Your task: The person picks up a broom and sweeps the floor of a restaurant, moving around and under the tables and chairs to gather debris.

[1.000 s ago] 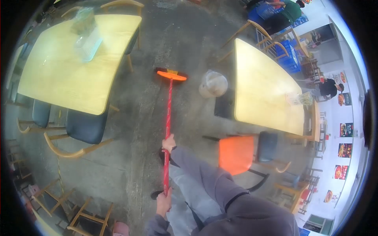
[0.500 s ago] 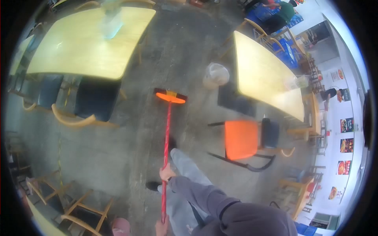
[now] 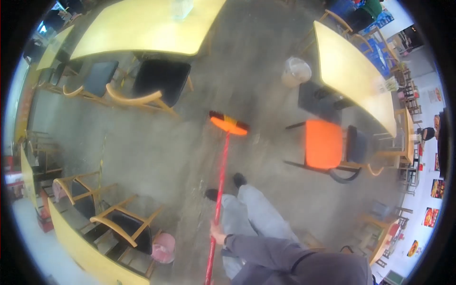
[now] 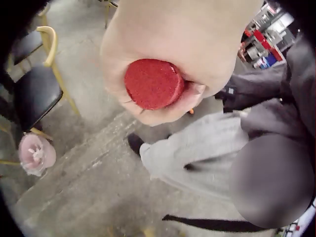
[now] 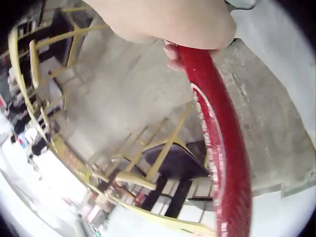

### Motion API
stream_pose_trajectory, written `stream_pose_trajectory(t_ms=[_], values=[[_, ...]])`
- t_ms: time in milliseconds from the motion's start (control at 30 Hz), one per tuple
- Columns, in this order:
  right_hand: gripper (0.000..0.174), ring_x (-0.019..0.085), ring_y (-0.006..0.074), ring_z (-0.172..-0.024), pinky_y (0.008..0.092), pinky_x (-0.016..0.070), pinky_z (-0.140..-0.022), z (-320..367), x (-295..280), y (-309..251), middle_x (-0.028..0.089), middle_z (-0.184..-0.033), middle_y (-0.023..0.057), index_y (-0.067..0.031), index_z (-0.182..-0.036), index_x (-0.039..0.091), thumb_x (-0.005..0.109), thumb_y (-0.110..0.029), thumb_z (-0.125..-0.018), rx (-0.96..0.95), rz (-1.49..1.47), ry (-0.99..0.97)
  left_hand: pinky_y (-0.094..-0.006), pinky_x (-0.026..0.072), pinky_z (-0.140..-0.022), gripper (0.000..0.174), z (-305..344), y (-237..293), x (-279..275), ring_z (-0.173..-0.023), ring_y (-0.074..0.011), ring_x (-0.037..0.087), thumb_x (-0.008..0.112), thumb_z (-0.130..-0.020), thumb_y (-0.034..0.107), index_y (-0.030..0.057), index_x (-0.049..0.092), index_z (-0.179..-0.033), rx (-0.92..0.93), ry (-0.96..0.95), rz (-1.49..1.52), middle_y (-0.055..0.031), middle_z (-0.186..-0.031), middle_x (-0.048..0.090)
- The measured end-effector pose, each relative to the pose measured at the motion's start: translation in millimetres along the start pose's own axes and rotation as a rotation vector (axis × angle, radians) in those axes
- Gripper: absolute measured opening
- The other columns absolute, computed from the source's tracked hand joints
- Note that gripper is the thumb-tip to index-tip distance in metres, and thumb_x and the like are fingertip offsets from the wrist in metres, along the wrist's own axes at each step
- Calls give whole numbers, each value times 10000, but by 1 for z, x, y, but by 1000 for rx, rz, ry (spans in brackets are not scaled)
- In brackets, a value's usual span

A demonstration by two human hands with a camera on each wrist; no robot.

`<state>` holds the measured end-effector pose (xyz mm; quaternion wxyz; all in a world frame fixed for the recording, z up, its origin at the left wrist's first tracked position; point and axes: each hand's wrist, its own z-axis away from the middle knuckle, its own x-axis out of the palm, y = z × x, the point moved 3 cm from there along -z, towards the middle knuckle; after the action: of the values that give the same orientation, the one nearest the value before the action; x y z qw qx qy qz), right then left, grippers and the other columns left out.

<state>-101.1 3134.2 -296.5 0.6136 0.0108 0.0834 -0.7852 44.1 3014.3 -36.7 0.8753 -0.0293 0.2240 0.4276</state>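
Observation:
A broom with a red handle (image 3: 220, 190) slants away from me, its orange head (image 3: 230, 126) with dark and yellow bristles on the concrete floor ahead of my feet. Partway down the handle, my right hand (image 3: 217, 233) grips it, fingers wrapped round. The same grip shows in the right wrist view, where the glossy red shaft (image 5: 224, 133) runs out beyond the hand. My left hand (image 4: 170, 39) holds the handle's top end, and the round red end (image 4: 153, 84) pokes out of the curled fingers. That hand lies outside the head view.
Yellow-topped tables (image 3: 142, 28) with black-seated chairs (image 3: 162, 81) stand ahead left. At right are another table (image 3: 351, 71), a whitish bucket (image 3: 296, 72) and an orange chair (image 3: 324, 144). Behind left, a pink lined bin (image 3: 163, 247) stands beside wooden chairs (image 3: 128, 225).
The view has turned and moved, so tables and chairs shift right and upward. The broom head has come nearer my feet, and my left hand has dropped out of the head view.

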Motion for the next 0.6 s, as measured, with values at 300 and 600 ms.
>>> stream_pose_trajectory(t_ms=[300,600], values=[[198,528,188,-425,340,439,-388,-105,-81,-188,519,-590,58,-36,-842,461,536,-217,-866,-485,-173,-47,-440,430,-613,652,-141,149,46,-718,-412,602,384,-891,546,-74,584,-867,184,-41,41,-287,-654,524],[333,588,220,-542,373,499,-457,-139,-149,-277,576,-781,133,-46,-1118,311,481,-217,-888,-541,195,54,-459,471,-685,526,-162,301,50,-772,-421,603,488,-856,472,-39,602,-899,214,-275,29,-271,-737,602]])
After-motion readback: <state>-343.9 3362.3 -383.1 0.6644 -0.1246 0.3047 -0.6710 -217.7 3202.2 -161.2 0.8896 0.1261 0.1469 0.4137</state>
